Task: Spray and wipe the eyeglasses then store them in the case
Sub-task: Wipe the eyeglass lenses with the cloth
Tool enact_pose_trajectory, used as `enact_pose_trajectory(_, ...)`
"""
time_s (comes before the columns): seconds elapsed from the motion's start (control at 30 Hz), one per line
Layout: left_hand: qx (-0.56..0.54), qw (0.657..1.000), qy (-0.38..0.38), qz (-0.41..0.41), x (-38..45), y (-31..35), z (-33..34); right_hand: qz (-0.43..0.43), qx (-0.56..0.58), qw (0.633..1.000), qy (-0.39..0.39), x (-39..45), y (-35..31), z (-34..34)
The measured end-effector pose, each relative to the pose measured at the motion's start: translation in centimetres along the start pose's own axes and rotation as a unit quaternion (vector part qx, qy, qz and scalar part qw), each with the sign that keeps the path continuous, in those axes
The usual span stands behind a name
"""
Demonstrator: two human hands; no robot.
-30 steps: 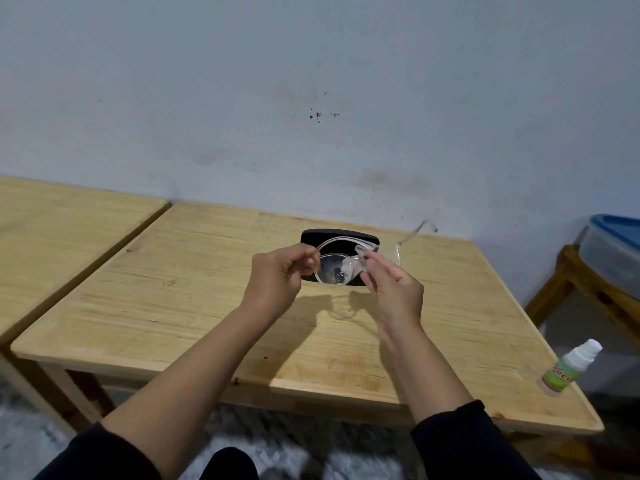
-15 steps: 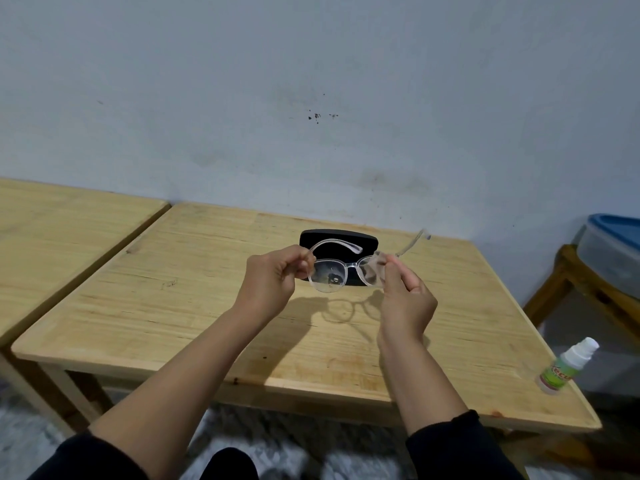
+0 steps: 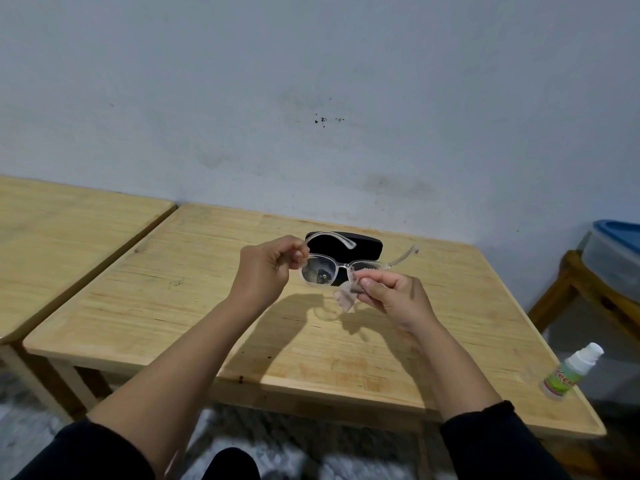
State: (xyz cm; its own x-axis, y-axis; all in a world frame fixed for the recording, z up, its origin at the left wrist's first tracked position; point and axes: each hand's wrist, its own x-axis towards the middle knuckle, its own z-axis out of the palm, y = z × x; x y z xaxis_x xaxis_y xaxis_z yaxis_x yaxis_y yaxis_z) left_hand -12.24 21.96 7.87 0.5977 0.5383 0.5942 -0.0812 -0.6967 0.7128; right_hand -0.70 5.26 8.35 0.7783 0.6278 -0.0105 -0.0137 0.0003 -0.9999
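Observation:
Clear-framed eyeglasses (image 3: 323, 271) hang in the air above the wooden table (image 3: 194, 306), arms unfolded. My left hand (image 3: 266, 271) pinches the frame's left corner. My right hand (image 3: 391, 292) presses a small pale wiping cloth (image 3: 344, 299) against the right lens, which the cloth and fingers mostly hide. Behind the glasses a black case (image 3: 367, 247) lies on the table; I cannot tell whether it is open. A small white-capped spray bottle (image 3: 571, 370) with a green label lies on the table's right front corner.
A second wooden table (image 3: 69, 230) stands at the left with a narrow gap between. At the right, a clear bin with a blue lid (image 3: 616, 258) sits on a wooden stool (image 3: 568, 289). A grey wall runs close behind.
The glasses have turned to face me more squarely and dropped slightly. My right hand has moved down and right, with the cloth now showing under the right lens.

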Motion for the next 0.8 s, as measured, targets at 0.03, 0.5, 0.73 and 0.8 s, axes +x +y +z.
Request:
enact_pose_trajectory(0.03, 0.000, 1.000, -0.002, -0.006, 0.0, -0.1, -0.1, -0.003, -0.031, 0.999, -0.018, 0.1, -0.3, -0.3)
enact_pose_trajectory(0.5, 0.040, 0.994, 0.062, -0.085, -0.8, -0.2, 0.3, 0.138, 0.324, 0.931, 0.095, -1.5, 1.1, 1.2)
enact_pose_trajectory(0.73, 0.029, 0.994, 0.073, -0.077, -1.8, 1.0, 2.5, 0.129, 0.437, 0.880, 0.131, -2.1, 0.9, 5.5)
enact_pose_trajectory(0.8, 0.029, 0.994, 0.070, -0.076, -1.9, 1.4, 3.0, 0.118, 0.439, 0.878, 0.147, -1.9, 1.0, 6.4)
